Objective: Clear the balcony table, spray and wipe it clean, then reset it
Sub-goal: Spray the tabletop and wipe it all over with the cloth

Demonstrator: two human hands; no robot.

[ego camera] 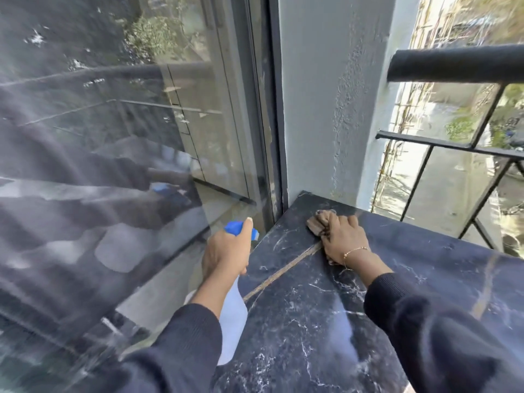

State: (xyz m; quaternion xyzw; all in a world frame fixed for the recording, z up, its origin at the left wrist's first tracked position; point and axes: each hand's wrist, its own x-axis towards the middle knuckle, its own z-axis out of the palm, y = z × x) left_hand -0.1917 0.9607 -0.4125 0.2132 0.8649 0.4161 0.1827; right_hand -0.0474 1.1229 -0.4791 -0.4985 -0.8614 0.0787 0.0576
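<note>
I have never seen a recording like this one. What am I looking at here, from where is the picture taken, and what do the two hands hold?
There is no machine here. A person wears a camera on the head, so you look forward and down at that person's own two arms in dark sleeves. The surface is a black marble table top on a balcony, standing against a grey wall, with a glass door to the left and a black railing to the right. The left hand grips a spray bottle with a blue head, beside the table's left edge. The right hand presses a brown cloth onto the table near the far corner. Nothing else shows on the table.
</note>
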